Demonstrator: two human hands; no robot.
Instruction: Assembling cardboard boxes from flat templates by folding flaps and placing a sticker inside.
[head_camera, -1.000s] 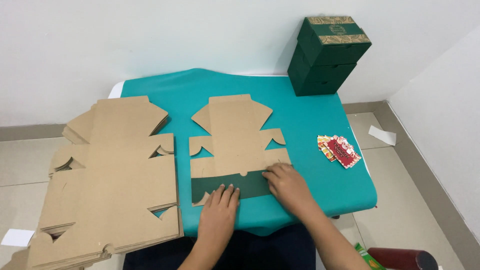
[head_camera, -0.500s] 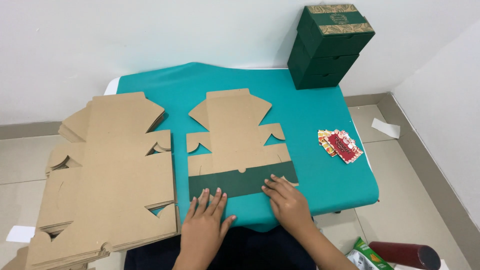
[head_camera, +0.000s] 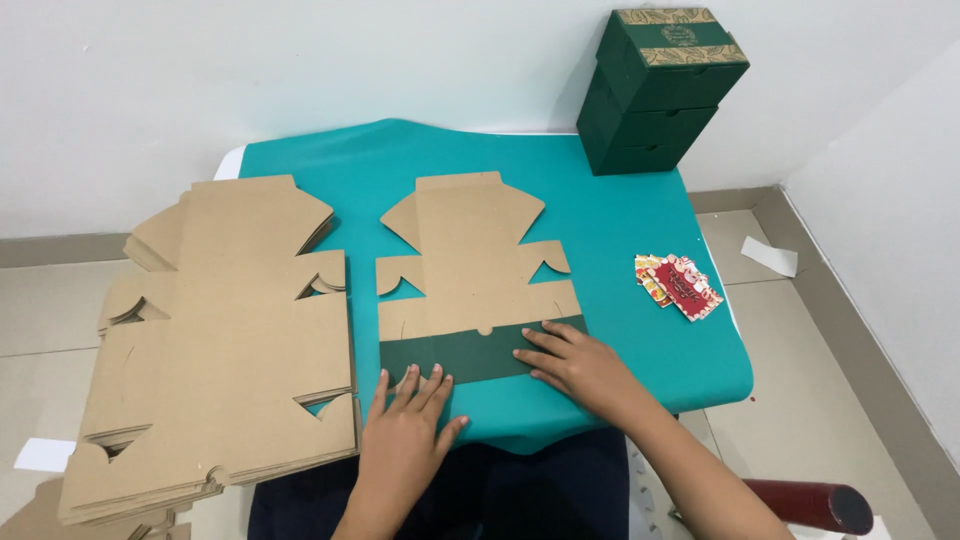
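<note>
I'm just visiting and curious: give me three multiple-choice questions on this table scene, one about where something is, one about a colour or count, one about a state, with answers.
1. Where do the stacked dark green boxes stand?
A. far right corner of the table
B. near left edge
C. on the floor

2. What colour is the cloth on the table?
A. red
B. teal
C. yellow

3. How does the cardboard blank under the hands lie?
A. rolled up
B. standing as a finished box
C. flat, its near flap folded over, green side up

Answers:
1 A: they stand by the wall at the far right.
2 B: teal shows all around the cardboard.
3 C: the left hand and right hand press flat on the green flap; the stack of blanks lies beside it.
</note>
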